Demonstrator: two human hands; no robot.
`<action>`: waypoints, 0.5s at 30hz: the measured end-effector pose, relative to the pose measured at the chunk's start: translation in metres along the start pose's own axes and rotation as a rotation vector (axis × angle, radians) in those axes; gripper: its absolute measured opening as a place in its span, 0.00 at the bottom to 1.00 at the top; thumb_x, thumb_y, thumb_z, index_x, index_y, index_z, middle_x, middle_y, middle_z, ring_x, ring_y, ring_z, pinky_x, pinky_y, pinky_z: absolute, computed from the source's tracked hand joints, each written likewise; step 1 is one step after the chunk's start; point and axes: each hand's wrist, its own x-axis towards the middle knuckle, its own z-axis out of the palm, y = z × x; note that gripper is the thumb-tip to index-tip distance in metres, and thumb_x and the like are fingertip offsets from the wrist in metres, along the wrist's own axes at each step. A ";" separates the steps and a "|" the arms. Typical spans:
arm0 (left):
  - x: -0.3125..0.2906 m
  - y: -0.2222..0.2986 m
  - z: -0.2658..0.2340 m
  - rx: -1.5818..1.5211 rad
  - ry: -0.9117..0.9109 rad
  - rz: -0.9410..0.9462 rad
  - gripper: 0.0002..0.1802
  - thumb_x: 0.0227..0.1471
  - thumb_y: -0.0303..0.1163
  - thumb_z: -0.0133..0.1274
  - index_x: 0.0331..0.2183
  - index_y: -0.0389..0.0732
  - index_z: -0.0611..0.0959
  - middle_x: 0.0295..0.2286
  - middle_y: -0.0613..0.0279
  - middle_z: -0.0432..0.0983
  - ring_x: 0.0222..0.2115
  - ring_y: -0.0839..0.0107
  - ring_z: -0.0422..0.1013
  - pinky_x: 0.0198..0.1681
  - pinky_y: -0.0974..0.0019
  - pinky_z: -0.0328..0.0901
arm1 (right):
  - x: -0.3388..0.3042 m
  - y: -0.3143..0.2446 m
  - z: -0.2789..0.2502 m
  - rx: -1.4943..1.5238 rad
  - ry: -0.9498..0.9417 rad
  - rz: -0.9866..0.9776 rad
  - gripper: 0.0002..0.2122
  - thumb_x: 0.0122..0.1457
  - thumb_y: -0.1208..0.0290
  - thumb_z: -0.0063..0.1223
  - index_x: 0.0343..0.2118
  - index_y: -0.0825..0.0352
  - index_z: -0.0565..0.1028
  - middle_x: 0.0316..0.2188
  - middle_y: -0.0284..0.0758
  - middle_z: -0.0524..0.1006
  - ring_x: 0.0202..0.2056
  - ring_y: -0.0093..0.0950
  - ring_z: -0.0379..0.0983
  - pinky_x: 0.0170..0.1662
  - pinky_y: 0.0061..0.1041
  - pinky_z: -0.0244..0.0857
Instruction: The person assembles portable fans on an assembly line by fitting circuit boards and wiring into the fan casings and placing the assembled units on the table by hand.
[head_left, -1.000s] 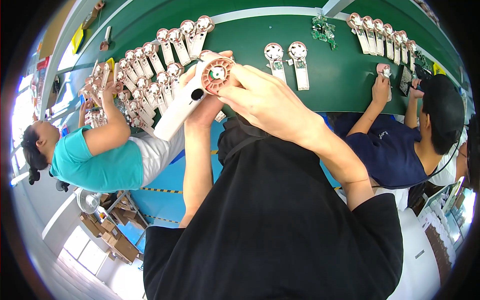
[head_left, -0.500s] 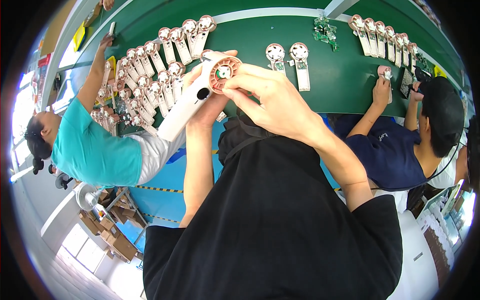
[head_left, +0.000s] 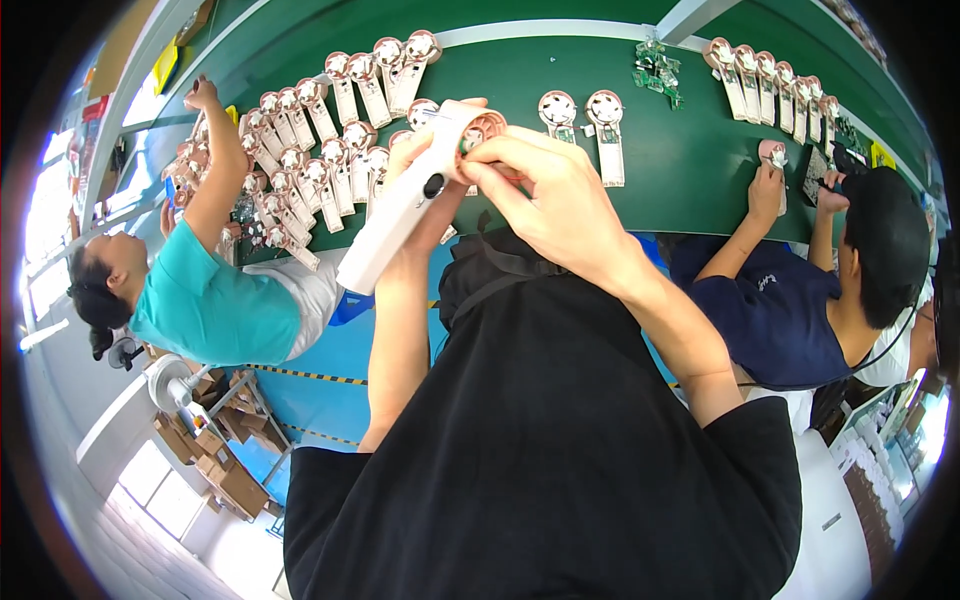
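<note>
A white and pink handheld fan body (head_left: 388, 232) is tilted in front of me, its handle pointing down to the left. Wrapped round it from behind is my left hand (head_left: 432, 222), mostly hidden by the handle. The round pink head faces my right hand (head_left: 560, 195), which is closed with thumb and fingertips pressed into its opening. What those fingertips pinch is too small and covered to make out; a bit of green and white shows beside them inside the head. A dark oval spot lies on the handle's side.
Several opened fan bodies (head_left: 337, 165) lie in rows at left on the green table (head_left: 500, 80). Two more fans (head_left: 606, 140) lie right of my hands, beyond them green circuit boards (head_left: 655, 72). A co-worker in teal (head_left: 215, 300) sits left, another in navy (head_left: 770, 300) right.
The held fan has moved slightly right and its head has turned, with my right fingertips deeper over the opening. The left co-worker's arm has drawn back and lets go of a white piece.
</note>
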 end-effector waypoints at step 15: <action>-0.012 0.003 0.043 1.193 0.158 0.398 0.37 0.48 0.36 0.61 0.55 0.31 0.65 0.43 0.46 0.71 0.46 0.56 0.69 0.50 0.59 0.64 | -0.017 0.020 0.004 0.720 0.028 0.595 0.18 0.69 0.56 0.35 0.51 0.65 0.68 0.36 0.26 0.73 0.27 0.14 0.55 0.30 0.16 0.50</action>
